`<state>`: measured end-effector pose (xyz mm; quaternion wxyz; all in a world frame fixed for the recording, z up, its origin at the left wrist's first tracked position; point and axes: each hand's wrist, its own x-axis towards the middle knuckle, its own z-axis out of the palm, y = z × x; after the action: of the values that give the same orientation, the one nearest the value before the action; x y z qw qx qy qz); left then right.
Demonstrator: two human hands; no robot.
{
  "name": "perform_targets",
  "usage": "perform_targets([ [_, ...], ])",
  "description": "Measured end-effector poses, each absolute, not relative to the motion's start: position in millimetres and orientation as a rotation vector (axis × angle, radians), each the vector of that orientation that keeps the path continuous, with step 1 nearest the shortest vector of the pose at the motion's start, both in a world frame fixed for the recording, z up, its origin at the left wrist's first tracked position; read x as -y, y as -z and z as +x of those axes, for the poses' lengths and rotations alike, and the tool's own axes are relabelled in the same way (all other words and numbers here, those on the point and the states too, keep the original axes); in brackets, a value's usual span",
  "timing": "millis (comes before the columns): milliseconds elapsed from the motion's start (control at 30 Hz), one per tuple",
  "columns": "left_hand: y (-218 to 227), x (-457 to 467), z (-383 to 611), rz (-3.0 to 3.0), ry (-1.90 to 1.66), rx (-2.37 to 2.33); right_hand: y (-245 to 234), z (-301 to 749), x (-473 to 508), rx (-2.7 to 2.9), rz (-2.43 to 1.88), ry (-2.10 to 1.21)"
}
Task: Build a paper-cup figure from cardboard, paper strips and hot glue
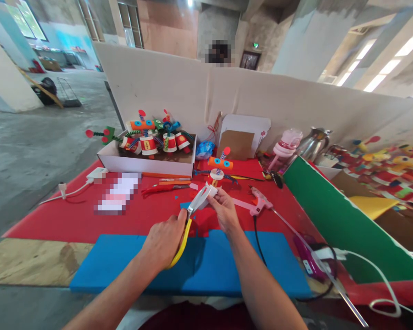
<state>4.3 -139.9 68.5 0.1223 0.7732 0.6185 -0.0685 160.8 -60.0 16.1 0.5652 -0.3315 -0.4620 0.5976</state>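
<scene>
**Sharp steel held close to bare skin**

Skin could be nicked at the right hand (226, 208), where a small white piece (212, 190) is pinched at the worktop's (153, 210) middle: the blades of the scissors (194, 206), gripped by the left hand (164, 239), are held right beside the fingertips. The cup figure (216, 176) just beyond could be toppled by a stray tip, and the pink glue gun (260, 201) at right could be dragged if its cord (256, 236) were snagged.

The worktop is covered in flat red sheeting. Along its near edge, a straight-sided blue slab (124, 266) is laid. By a shallow white box (146, 165) at far left, springy-limbed figures (148, 145) are held. The white piece looks thin and papery; its full shape is hidden.
</scene>
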Motion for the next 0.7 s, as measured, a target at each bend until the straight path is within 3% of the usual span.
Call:
perform_targets([
  [700,-72.6,138.9,5.4,2.211,0.248,-1.779,-15.3,160.8,59.3,1.065,-0.786,-1.415],
])
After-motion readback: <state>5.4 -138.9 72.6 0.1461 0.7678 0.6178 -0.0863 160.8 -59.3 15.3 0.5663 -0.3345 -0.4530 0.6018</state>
